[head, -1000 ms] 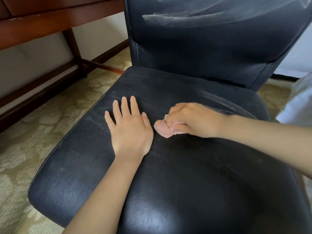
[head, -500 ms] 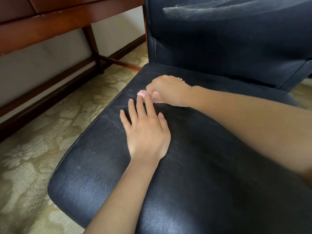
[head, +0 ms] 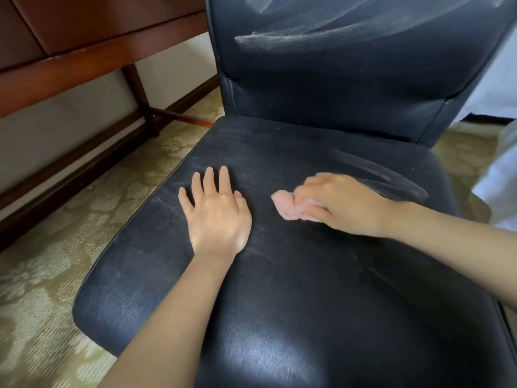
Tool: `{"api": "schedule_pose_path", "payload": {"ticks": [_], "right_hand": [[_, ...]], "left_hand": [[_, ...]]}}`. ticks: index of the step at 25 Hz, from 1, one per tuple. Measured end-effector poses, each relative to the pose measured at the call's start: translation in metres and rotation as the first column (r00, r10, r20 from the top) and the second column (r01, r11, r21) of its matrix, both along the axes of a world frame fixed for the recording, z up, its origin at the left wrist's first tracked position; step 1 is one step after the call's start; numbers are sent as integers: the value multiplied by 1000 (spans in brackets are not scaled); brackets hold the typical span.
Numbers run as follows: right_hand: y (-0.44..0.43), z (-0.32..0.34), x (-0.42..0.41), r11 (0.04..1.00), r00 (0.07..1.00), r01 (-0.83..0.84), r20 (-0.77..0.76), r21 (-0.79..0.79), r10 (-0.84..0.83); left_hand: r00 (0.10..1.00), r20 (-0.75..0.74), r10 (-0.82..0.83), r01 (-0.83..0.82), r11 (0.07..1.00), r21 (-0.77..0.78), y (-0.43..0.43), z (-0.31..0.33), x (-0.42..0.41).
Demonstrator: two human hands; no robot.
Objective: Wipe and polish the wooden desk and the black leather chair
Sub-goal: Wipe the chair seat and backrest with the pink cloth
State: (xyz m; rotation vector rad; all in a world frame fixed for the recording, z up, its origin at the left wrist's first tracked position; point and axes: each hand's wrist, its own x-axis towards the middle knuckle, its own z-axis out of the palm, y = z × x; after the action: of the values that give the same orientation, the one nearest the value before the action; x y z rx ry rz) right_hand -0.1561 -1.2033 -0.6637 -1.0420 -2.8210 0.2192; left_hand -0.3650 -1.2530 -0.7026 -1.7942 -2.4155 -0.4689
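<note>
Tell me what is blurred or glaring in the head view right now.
Head view: the right hand and pink cloth are smeared by motion blur; the left hand, flat on the seat, is sharp; bright glare covers the seat's near edge; pale wipe streaks show on the backrest.

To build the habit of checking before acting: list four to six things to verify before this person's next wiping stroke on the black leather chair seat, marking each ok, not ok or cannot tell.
1. Grip: right hand curls round the crumpled pink cloth: ok.
2. Contact: cloth lies on the black leather chair seat: ok.
3. Bracing: left hand lies flat on the seat, apart from the cloth: ok.
4. Seat clean: not ok; a pale streak shows beyond the right hand.
5. Back: padded black backrest clean: not ok; whitish streaks cross it.
6. Desk: brown wooden desk top wiped: cannot tell; top out of view.
</note>
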Motion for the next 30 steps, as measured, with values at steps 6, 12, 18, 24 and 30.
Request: {"api": "schedule_pose_path", "payload": {"ticks": [6,12,18,24,30], "right_hand": [[-95,4,61,998,996,59,-64,-1,-59],[-82,11,58,992,993,119,32,-52,-117],[14,16,25,931,920,366,153,-5,-361],[60,9,8,815,814,579,55,13,-579],[22,4,24,866,866,498,-20,-46,-499]], "left_hand": [[998,-13,-56,56,998,-16,-3,2,0],[994,-31,-110,109,994,-7,-1,2,1],[991,-17,-130,130,991,20,0,1,2],[990,-23,-140,141,989,42,-3,1,4],[993,-88,-80,80,997,-6,-5,5,8]]}}
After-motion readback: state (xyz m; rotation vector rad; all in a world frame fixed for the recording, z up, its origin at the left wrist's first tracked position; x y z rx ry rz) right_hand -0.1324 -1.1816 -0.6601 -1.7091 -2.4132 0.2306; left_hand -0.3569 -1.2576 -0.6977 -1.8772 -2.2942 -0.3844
